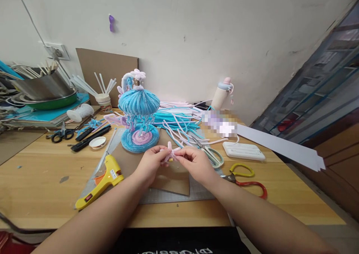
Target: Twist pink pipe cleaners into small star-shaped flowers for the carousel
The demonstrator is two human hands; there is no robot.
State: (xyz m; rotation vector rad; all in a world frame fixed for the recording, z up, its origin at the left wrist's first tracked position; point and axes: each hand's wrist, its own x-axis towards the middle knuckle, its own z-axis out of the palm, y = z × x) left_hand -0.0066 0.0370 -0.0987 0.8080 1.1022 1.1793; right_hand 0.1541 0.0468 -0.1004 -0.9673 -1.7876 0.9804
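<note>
Both my hands meet over a brown cardboard sheet (171, 181) near the table's front. My left hand (150, 164) and my right hand (195, 162) each pinch one side of a small pink pipe-cleaner piece (170, 153), fingers closed around it. Just behind it stands a blue and pink pipe-cleaner model (138, 113) with a domed top and a round base. A heap of blue, pink and white pipe cleaners (176, 119) lies behind my right hand.
A yellow glue gun (101, 183) lies left of my left arm. Scissors with pale handles (211, 155) and red-and-yellow scissors (246, 177) lie to the right. Black scissors (60, 134), a tape roll (97, 142), a white box (243, 150) and a steel bowl (42, 85) also sit on the wooden table (36, 183).
</note>
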